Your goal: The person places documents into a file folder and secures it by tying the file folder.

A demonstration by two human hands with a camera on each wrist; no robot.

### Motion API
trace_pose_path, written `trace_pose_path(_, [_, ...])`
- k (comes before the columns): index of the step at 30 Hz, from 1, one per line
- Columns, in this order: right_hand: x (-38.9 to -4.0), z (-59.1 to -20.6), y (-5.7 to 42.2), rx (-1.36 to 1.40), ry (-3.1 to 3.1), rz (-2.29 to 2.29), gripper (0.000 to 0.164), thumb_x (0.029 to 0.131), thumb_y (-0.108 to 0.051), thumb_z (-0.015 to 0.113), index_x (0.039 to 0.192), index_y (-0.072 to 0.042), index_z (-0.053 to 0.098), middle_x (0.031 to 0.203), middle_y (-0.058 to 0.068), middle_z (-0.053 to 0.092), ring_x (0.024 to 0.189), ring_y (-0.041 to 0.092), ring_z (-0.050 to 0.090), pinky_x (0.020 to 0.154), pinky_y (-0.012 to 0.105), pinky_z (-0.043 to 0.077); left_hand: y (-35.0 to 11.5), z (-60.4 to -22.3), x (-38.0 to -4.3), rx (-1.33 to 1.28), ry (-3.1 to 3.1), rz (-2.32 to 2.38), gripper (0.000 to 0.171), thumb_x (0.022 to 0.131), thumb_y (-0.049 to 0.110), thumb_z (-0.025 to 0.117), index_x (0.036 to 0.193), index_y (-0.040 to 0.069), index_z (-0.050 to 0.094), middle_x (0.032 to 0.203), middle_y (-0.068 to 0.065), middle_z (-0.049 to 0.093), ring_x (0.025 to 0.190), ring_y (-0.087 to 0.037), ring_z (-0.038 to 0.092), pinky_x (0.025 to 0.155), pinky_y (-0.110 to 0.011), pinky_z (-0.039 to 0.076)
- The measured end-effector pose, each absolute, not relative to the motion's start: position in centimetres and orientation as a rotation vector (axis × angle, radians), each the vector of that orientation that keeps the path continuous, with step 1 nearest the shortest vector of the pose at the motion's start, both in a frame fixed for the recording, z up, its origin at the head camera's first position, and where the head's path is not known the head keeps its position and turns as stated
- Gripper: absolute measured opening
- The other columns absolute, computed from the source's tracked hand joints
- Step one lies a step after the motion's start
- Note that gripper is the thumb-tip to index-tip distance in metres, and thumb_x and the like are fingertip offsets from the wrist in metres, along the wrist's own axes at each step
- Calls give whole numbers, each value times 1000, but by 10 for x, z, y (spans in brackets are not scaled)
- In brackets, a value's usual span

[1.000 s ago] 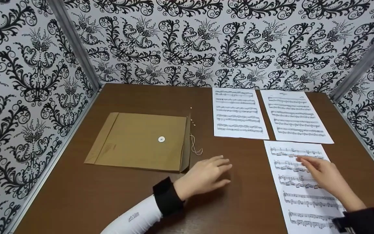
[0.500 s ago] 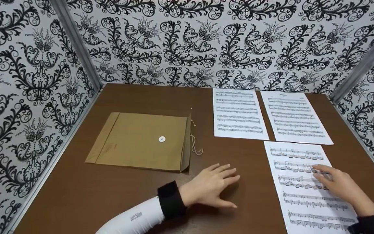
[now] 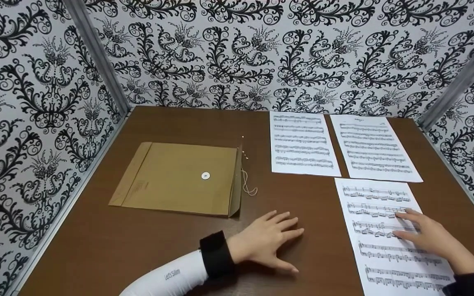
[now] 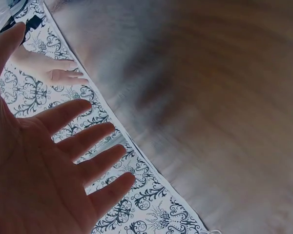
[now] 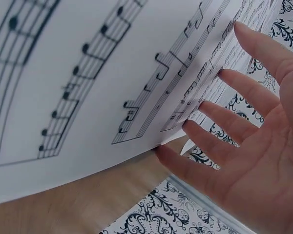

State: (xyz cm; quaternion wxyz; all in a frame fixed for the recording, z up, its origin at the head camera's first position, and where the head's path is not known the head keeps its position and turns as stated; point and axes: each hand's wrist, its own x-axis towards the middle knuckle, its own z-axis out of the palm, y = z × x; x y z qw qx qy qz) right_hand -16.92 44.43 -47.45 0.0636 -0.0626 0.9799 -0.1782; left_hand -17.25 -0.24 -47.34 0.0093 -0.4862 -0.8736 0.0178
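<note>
The three music sheets lay face up and apart on the worktop (image 3: 286,193), perhaps so that each page could be seen whole: the left far sheet (image 3: 305,144) and the right far sheet (image 3: 375,148) side by side towards the back wall (image 3: 241,49), the near sheet (image 3: 385,261) just below the latter. The right hand (image 3: 432,234) gripped nothing; its extended fingers seemed to rest on the near sheet, a light contact that probably served to keep the page flat. The left hand (image 3: 268,240), fingers spread and holding nothing, lay low over the bare wood-toned surface between that page and the envelope (image 3: 179,181); whether it touched the surface could not be told. The envelope lay flat to the left, its flap end (image 3: 235,193) turned towards the sheets, likely for easy reach. It looked like stiff brown card, roughly rectangular, with a round white button (image 3: 205,176) and a thin pale looped string (image 3: 249,189). The sheets were smooth, thin white paper lined with black staves; curling black scrolls patterned the wall.
</note>
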Motion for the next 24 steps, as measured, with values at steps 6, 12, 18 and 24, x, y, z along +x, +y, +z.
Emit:
trace_pose_path(6, [-167, -472, 438, -218, 2933, -511, 72, 85, -29, 81, 137, 14, 54, 145, 50, 35, 127, 74, 36, 99, 79, 37, -6, -474, -173, -1506, -2744, 42, 93, 85, 85, 49, 158, 28, 40, 165, -2, 41, 155, -22, 38, 126, -43, 34])
trace_pose_path(12, [-166, -473, 428, -276, 2923, -529, 75, 81, -29, 84, 136, 14, 55, 144, 52, 35, 127, 75, 37, 100, 78, 37, -10, -469, -174, -1478, -2812, 47, 100, 82, 88, 50, 161, 29, 33, 168, -3, 35, 157, -24, 33, 128, -45, 30])
trace_pose_path(18, [-164, -475, 417, -317, 2936, -499, 78, 78, -31, 87, 136, 12, 56, 143, 51, 38, 126, 74, 40, 99, 77, 40, -11, -466, -174, -1445, -2847, 53, 106, 77, 90, 55, 162, 29, 31, 169, -3, 33, 158, -23, 32, 129, -45, 29])
trace_pose_path(24, [-162, -477, 404, -362, 2950, -459, 82, 76, -34, 88, 136, 11, 57, 142, 51, 41, 125, 73, 42, 97, 77, 42, -12, -467, -175, -1425, -2873, 71, 111, 74, 91, 58, 162, 29, 30, 170, -3, 31, 159, -24, 30, 128, -45, 29])
